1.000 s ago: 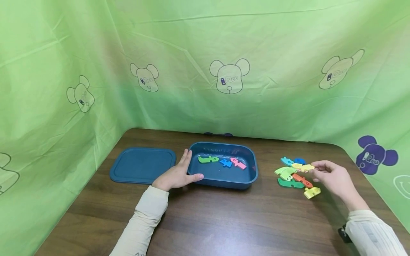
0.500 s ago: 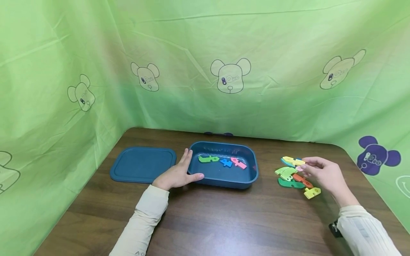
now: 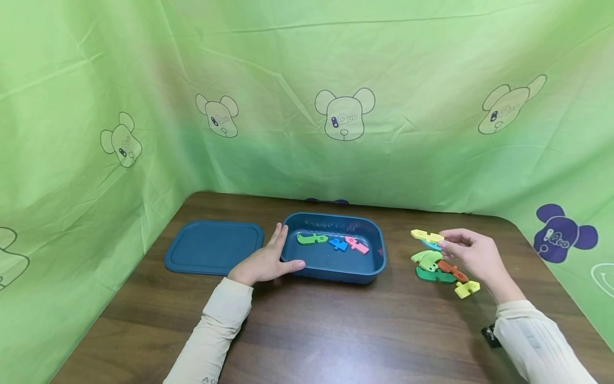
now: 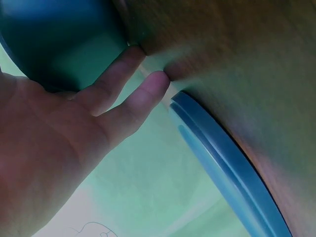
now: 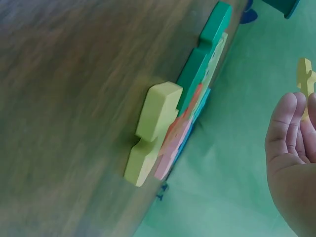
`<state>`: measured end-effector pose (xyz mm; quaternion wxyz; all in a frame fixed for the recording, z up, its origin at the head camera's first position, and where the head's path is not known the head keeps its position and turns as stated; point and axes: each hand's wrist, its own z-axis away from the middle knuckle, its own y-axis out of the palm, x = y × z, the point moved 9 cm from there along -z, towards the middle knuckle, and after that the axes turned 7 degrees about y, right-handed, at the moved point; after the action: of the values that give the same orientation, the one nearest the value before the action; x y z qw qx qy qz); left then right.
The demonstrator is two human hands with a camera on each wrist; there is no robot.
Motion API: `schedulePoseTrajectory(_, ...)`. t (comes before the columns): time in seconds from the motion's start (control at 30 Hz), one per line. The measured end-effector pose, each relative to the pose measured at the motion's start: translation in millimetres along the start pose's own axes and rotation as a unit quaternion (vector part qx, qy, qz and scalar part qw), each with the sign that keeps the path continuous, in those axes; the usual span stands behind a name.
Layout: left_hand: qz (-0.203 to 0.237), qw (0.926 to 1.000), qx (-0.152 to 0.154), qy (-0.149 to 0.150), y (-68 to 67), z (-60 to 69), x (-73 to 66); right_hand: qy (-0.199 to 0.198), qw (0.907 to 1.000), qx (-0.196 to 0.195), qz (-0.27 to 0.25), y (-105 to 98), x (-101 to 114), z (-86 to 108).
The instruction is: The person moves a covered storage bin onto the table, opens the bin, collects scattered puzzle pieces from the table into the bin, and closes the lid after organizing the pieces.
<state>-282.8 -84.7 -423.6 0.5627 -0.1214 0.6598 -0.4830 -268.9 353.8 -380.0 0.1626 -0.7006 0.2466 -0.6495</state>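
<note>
My right hand (image 3: 472, 256) pinches a yellow puzzle piece (image 3: 427, 236) by its right end, lifted above the pile; the same yellow piece (image 5: 304, 81) shows in the right wrist view. Beneath it lie a light-blue piece (image 3: 431, 245), a light-green piece (image 3: 426, 260), a dark-green piece (image 3: 434, 276), an orange piece (image 3: 453, 270) and another yellow piece (image 3: 467, 289). My left hand (image 3: 268, 258), fingers spread, rests against the left side of a dark blue box (image 3: 336, 274). Inside the box are a green piece (image 3: 312, 239), a blue piece (image 3: 338, 244) and a pink piece (image 3: 357, 245).
A dark blue lid (image 3: 213, 248) lies flat on the wooden table (image 3: 326, 330), left of the box. Green cloth (image 3: 273, 154) printed with bear heads hangs behind the table and along both sides.
My right hand has lifted the yellow piece from the pile and carried it to the left. My left hand stays at the box.
</note>
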Motion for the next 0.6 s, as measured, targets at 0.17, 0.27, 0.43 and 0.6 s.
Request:
schedulePoseTrajectory(0.17, -0.002, 1.0000, 0.001, -0.002, -0.2, 0.3, -0.6, -0.009, 0.9999, 0.003, 0.007, 5, 7, -2.1)
schedulePoseTrajectory(0.27, -0.003, 1.0000, 0.001, -0.002, -0.3, 0.2, -0.5, -0.014, 0.9998, 0.010, 0.002, 9, 11, -2.7)
schedulePoseTrajectory(0.43, -0.002, 1.0000, 0.001, -0.002, -0.1, 0.0, -0.2, -0.019, 0.9996, 0.021, -0.004, 17, 18, -3.9)
schedulePoseTrajectory(0.6, -0.001, 1.0000, -0.001, 0.000, 0.0, -0.6, 1.0, -0.020, 0.9996, 0.021, 0.009, 24, 24, -4.7)
